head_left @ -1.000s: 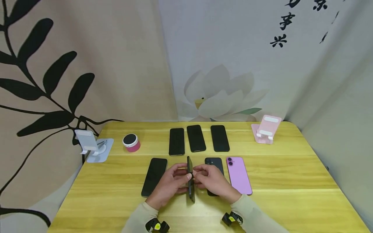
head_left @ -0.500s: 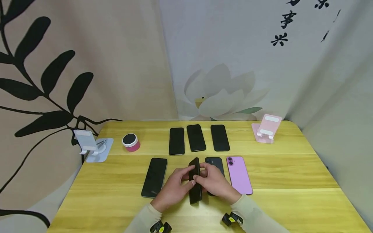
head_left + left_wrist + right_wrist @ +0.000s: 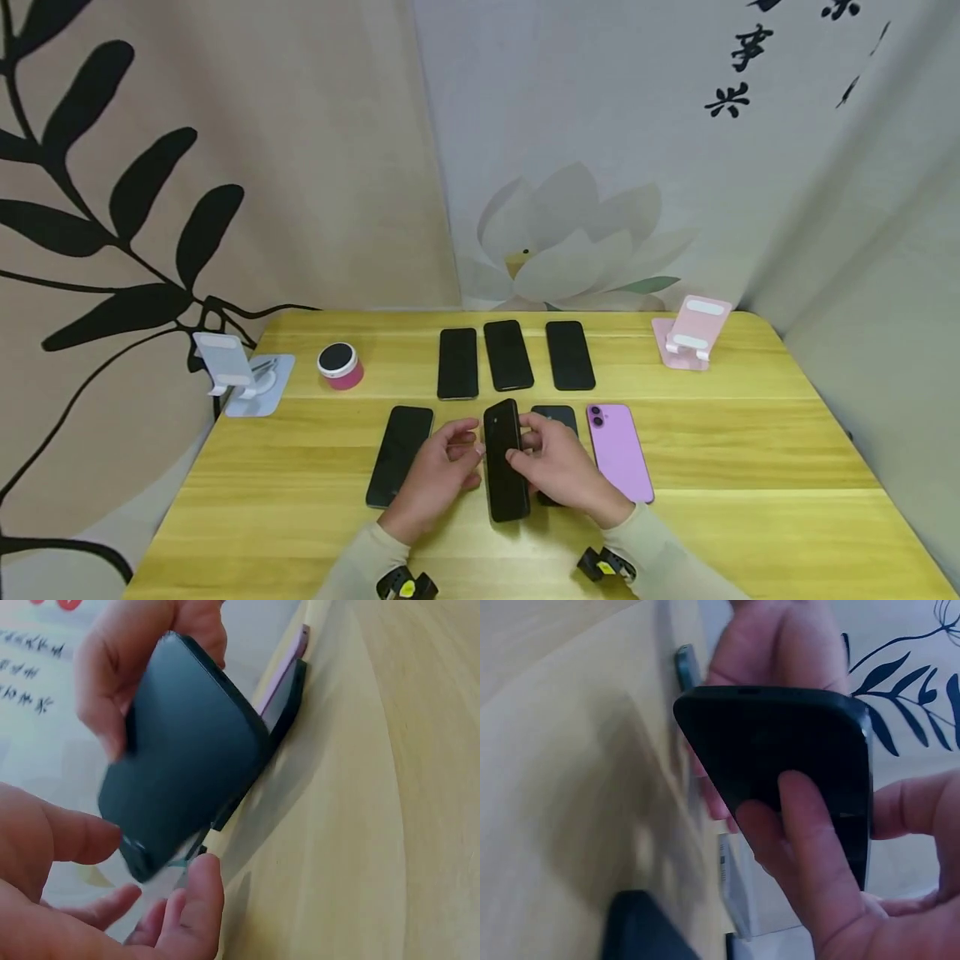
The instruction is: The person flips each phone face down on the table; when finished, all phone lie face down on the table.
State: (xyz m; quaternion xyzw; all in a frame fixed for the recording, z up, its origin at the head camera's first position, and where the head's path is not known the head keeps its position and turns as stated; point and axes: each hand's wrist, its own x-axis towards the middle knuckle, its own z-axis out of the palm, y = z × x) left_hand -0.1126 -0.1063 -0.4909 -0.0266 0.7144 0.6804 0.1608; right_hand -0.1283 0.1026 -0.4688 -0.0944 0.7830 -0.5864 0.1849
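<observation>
My right hand point(image 3: 562, 467) holds a black smartphone point(image 3: 504, 496) tilted above the table, its thumb on the face turned toward me. Two fingers of that hand press the opposite, glossy face of the smartphone point(image 3: 757, 742) in the right wrist view. Beside the phone's left edge is my left hand point(image 3: 435, 479), fingers loosely bent and thumb near the phone's corner. The left wrist view shows the phone's plain dark face point(image 3: 187, 750). A dark phone point(image 3: 555, 414) lies partly hidden under my right hand, and a black phone point(image 3: 400, 454) lies left of my left hand.
Three black phones point(image 3: 457, 364) lie in a row farther back. A purple phone point(image 3: 621, 454) lies back up at the right. A white phone stand point(image 3: 258, 396) and a pink-and-white jar point(image 3: 341, 368) are at the left, a pink stand point(image 3: 697, 329) at the back right.
The phone has turned from edge-on to showing its broad dark face toward me. My left fingers have moved off it to the left, while my right hand keeps holding it.
</observation>
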